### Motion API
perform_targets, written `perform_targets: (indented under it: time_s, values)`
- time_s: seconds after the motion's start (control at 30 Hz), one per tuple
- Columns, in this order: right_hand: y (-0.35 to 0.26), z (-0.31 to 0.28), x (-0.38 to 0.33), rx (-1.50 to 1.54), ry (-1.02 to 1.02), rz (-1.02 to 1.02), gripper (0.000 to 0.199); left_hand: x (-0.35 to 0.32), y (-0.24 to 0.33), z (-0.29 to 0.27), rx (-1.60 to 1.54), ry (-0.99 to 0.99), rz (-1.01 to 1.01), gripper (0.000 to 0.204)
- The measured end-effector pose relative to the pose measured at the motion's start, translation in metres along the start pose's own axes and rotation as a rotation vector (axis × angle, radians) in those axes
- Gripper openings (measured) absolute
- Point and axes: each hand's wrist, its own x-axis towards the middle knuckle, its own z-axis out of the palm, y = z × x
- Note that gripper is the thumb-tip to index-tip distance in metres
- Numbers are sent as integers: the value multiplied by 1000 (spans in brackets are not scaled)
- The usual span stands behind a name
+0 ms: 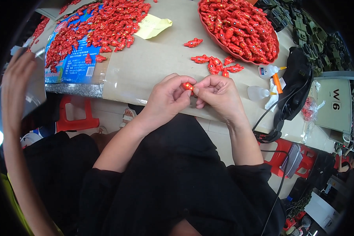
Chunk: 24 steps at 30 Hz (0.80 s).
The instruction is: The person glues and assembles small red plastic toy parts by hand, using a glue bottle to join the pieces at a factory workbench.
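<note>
Between my hands, just over the table's near edge, is a small glossy red plastic toy piece (188, 86) with yellow marks. My left hand (167, 97) pinches it between thumb and forefinger, the other fingers curled in. My right hand (219, 95) is closed too, its thumb and forefinger tips pressed at the piece's right end and covering part of it. Just beyond my hands lie several similar red toy pieces (215, 65), with a single one (193, 43) a little farther off. A red scalloped bowl (240, 58) heaped with such pieces stands at the far right.
Many red pieces (118, 23) cover a blue printed sheet (76, 59) at far left, beside a yellow note (153, 26). Glue bottles (258, 93), a black bag (298, 74) and a cable lie right. A co-worker's arm (15, 118) reaches in at left.
</note>
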Motion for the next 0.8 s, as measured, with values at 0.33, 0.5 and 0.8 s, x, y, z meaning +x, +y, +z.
perform_targets:
  time_s: [0.33, 0.5, 0.8]
  values:
    - [4, -4, 1, 111, 24, -78, 10, 2, 8, -2, -283, -52, -190, 26]
    - [6, -7, -1, 155, -23, -122, 13, 3, 10, -3, -224, -81, -226, 30]
    - [8, -8, -1, 167, -35, -142, 12, 3, 7, -4, -252, -117, -223, 28]
